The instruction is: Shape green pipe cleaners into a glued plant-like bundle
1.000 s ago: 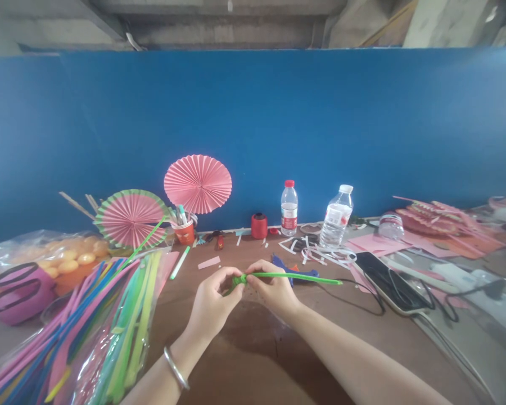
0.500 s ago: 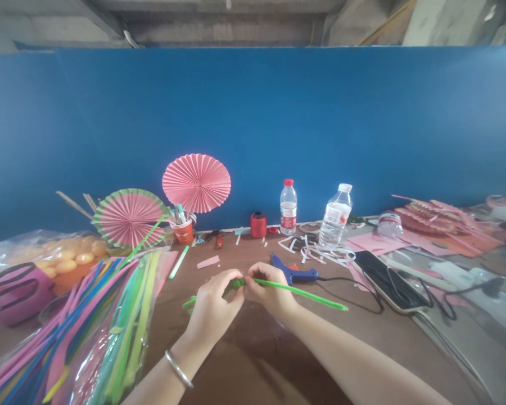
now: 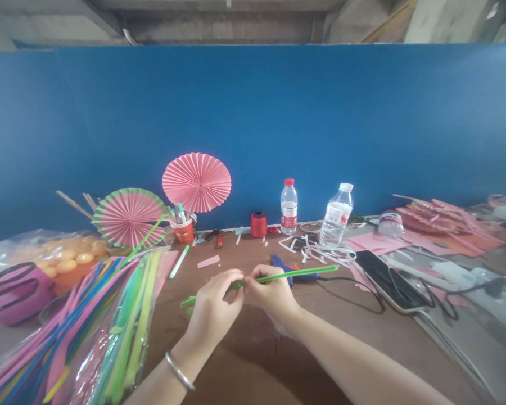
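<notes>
A bright green pipe cleaner (image 3: 297, 274) runs between my two hands above the brown table. My left hand (image 3: 217, 301), with a silver bangle at the wrist, pinches its darker, bunched part, while short green ends stick out past the far side of that hand. Close beside it, the thumb and fingers of my right hand (image 3: 270, 292) are closed on the same pipe cleaner. Its long free end points right and slightly up, passing in front of a blue glue gun (image 3: 306, 277). The fingertips hide how the bunched part is shaped.
Bags of coloured pipe cleaners (image 3: 126, 326) lie at left, near a purple cup-like thing (image 3: 21, 292). Behind stand pink paper fans (image 3: 197, 181), a pen cup (image 3: 182, 231) and two water bottles (image 3: 289, 211). A phone (image 3: 388, 281) with cables and pink paper lie at right.
The free end of the green pipe cleaner has swung upward, from pointing down-right to slightly up-right. My right hand has turned a little; my left hand stays nearly in place.
</notes>
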Demonstrator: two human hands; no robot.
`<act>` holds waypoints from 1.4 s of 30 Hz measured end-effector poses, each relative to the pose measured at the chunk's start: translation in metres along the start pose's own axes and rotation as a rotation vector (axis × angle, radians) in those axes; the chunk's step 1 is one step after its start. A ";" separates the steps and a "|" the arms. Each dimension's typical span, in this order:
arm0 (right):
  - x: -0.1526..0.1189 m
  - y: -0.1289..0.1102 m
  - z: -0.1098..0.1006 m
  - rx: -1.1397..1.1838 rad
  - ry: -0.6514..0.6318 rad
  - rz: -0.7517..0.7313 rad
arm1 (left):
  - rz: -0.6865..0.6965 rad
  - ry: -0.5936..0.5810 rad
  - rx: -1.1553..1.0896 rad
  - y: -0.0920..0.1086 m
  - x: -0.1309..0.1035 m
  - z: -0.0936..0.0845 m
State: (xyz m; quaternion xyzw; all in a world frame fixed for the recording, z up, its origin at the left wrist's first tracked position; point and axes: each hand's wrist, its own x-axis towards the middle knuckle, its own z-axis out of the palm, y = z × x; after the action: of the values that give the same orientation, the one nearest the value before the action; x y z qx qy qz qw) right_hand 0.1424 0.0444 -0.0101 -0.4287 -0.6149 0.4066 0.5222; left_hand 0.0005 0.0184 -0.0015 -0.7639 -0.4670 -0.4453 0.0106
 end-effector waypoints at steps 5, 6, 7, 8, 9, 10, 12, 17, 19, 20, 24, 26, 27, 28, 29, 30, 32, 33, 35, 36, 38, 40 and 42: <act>0.007 -0.004 -0.016 0.026 -0.180 -0.159 | -0.241 -0.101 -0.162 0.006 0.006 -0.008; 0.008 -0.005 -0.019 -0.019 -0.177 -0.238 | -0.275 -0.120 -0.190 0.007 0.007 -0.009; 0.008 -0.006 -0.021 -0.071 -0.159 -0.308 | -0.300 -0.130 -0.210 0.008 0.008 -0.010; 0.009 -0.006 -0.022 -0.126 -0.134 -0.360 | -0.315 -0.135 -0.223 0.009 0.009 -0.010; 0.009 -0.006 -0.023 -0.175 -0.110 -0.388 | -0.320 -0.139 -0.230 0.009 0.009 -0.011; 0.009 -0.005 -0.022 -0.216 -0.089 -0.394 | -0.318 -0.140 -0.233 0.009 0.009 -0.010; 0.009 -0.004 -0.019 -0.267 -0.058 -0.373 | -0.300 -0.142 -0.227 0.008 0.008 -0.010; 0.007 0.000 -0.012 -0.323 0.000 -0.336 | -0.239 -0.129 -0.160 0.006 0.006 -0.008; 0.007 0.001 -0.011 -0.337 0.028 -0.315 | -0.224 -0.122 -0.137 0.005 0.005 -0.007; 0.007 0.001 -0.010 -0.335 0.039 -0.304 | -0.220 -0.121 -0.130 0.005 0.004 -0.006; 0.004 0.005 -0.006 -0.329 0.109 -0.286 | -0.223 -0.132 -0.132 0.004 0.003 -0.005; 0.001 0.006 -0.006 -0.357 0.131 -0.293 | -0.230 -0.146 -0.142 0.005 0.003 -0.006; 0.000 0.006 -0.006 -0.377 0.131 -0.299 | -0.235 -0.151 -0.145 0.006 0.003 -0.006; -0.001 0.006 -0.006 -0.395 0.126 -0.310 | -0.241 -0.154 -0.148 0.006 0.003 -0.006; -0.002 0.007 -0.007 -0.406 0.117 -0.330 | -0.246 -0.152 -0.151 0.007 0.003 -0.006; -0.003 0.007 -0.007 -0.409 0.108 -0.359 | -0.251 -0.150 -0.154 0.007 0.003 -0.006; -0.003 0.008 -0.008 -0.404 0.089 -0.450 | -0.261 -0.142 -0.161 0.007 0.004 -0.007; -0.003 0.009 -0.008 -0.397 0.083 -0.498 | -0.267 -0.137 -0.164 0.007 0.004 -0.007; -0.003 0.011 -0.008 -0.385 0.081 -0.563 | -0.280 -0.126 -0.166 0.007 0.005 -0.007; -0.003 0.012 -0.008 -0.381 0.082 -0.580 | -0.286 -0.122 -0.165 0.007 0.005 -0.007; -0.003 0.013 -0.007 -0.371 0.078 -0.605 | -0.295 -0.116 -0.164 0.008 0.005 -0.007; -0.004 0.013 -0.007 -0.368 0.068 -0.635 | -0.296 -0.111 -0.167 0.009 0.005 -0.008; -0.005 0.012 -0.007 -0.375 0.054 -0.643 | -0.294 -0.100 -0.171 0.009 0.005 -0.008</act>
State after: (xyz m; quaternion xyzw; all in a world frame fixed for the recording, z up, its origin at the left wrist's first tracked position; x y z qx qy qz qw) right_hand 0.1509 0.0437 -0.0223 -0.3126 -0.7679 0.0905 0.5517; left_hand 0.0028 0.0132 0.0103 -0.7068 -0.5339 -0.4415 -0.1429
